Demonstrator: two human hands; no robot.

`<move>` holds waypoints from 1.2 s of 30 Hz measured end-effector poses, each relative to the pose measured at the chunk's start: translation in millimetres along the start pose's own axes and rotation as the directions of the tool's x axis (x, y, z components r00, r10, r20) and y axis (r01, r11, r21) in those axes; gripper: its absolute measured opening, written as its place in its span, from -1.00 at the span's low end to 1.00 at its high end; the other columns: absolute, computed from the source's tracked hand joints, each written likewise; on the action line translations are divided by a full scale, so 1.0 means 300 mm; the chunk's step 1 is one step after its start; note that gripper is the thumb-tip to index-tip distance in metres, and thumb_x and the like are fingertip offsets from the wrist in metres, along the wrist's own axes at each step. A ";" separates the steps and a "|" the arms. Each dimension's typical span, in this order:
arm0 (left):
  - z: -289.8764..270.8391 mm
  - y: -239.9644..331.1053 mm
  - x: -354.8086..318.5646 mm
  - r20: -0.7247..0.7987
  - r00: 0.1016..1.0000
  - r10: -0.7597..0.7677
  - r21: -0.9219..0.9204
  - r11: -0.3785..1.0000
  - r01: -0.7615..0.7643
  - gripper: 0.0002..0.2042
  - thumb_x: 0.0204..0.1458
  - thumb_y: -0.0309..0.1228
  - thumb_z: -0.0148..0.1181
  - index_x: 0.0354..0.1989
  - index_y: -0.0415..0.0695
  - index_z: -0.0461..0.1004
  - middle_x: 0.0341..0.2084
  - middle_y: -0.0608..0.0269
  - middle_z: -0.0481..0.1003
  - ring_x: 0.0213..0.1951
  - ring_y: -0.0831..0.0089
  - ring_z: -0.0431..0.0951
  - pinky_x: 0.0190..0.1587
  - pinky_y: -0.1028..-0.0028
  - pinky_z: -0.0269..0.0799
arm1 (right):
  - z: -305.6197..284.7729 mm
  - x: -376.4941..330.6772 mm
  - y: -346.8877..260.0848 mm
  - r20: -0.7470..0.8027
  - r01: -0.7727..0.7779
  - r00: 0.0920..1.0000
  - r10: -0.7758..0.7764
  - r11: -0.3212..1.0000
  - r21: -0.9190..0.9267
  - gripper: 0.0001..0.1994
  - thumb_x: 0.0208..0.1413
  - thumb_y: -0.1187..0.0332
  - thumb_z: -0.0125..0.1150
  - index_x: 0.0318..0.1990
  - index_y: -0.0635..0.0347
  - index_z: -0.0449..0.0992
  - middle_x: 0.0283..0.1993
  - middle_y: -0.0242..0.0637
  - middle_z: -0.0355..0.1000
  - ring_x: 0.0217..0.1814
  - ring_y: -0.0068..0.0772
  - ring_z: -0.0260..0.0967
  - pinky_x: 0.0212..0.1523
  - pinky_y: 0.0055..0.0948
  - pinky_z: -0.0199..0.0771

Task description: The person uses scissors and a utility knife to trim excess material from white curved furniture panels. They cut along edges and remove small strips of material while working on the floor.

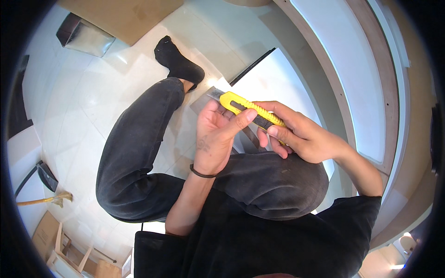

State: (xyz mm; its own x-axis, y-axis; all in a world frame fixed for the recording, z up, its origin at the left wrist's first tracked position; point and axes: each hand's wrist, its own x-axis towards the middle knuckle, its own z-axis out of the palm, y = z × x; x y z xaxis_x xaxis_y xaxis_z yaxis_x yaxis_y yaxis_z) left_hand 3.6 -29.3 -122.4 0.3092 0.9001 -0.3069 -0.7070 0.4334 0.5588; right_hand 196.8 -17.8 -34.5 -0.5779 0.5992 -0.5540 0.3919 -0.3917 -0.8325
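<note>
A yellow utility knife (245,110) with a black grip and a short metal blade tip is held in front of me, above my knees. My right hand (296,132) wraps around its rear half. My left hand (215,134) holds the front half, thumb laid across the yellow body near the slider. A dark band circles my left wrist. I sit on the floor in dark trousers and a black sock (178,62), one leg stretched out.
A white board (278,81) with a dark edge lies on the pale tiled floor (92,97) under my hands. Brown cardboard (125,16) and a silvery bag (85,37) lie far left. A curved white panel (352,69) stands at right. Wooden pieces (60,250) sit lower left.
</note>
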 end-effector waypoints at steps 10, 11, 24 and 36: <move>0.030 -0.002 -0.024 -0.034 0.995 0.090 0.057 0.994 -0.088 -0.64 0.02 -0.69 0.37 -0.01 -0.28 0.42 -0.10 0.17 0.53 -0.01 0.46 0.52 0.09 0.46 0.44 | 0.010 0.006 -0.012 -0.081 -0.029 0.996 0.029 1.000 -0.004 -0.61 0.44 0.26 -0.09 0.30 0.20 0.15 -0.36 -0.34 0.42 -0.51 -0.59 0.34 -0.39 -0.51 0.39; 0.033 -0.001 -0.027 -0.032 0.996 0.088 0.067 0.994 -0.086 -0.63 0.01 -0.69 0.37 -0.02 -0.28 0.42 -0.10 0.16 0.53 -0.01 0.45 0.53 0.09 0.46 0.45 | 0.009 0.008 -0.016 -0.081 -0.038 0.996 0.037 0.999 -0.003 -0.62 0.44 0.24 -0.09 0.29 0.20 0.16 -0.37 -0.35 0.42 -0.52 -0.59 0.34 -0.40 -0.51 0.38; 0.038 0.011 -0.007 0.005 0.992 0.124 0.086 0.989 -0.124 -0.68 0.02 -0.69 0.36 -0.08 -0.30 0.39 -0.13 0.13 0.55 -0.10 0.46 0.57 -0.02 0.49 0.52 | 0.005 0.009 -0.010 -0.044 0.069 0.997 -0.070 0.997 -0.021 -0.54 0.34 0.43 -0.17 0.36 0.19 0.02 -0.21 -0.28 0.32 -0.44 -0.56 0.32 -0.33 -0.48 0.41; 0.030 0.004 -0.013 -0.040 0.981 0.188 0.084 0.979 -0.184 -0.77 0.14 -0.53 0.33 -0.07 -0.26 0.48 -0.15 0.22 0.55 -0.10 0.56 0.53 0.02 0.55 0.41 | 0.017 0.013 -0.008 -0.093 -0.003 0.996 0.013 0.995 0.101 -0.63 0.38 0.39 -0.10 0.29 0.20 0.11 -0.31 -0.35 0.35 -0.49 -0.63 0.27 -0.35 -0.54 0.36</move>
State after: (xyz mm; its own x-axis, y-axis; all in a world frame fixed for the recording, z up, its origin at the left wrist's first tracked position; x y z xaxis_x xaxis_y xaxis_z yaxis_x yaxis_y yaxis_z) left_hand 7.3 -31.7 -113.5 0.1453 0.9630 -0.2270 -0.6960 0.2626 0.6683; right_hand 189.9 -18.1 -34.8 -0.5040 0.6563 -0.5616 0.3194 -0.4625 -0.8271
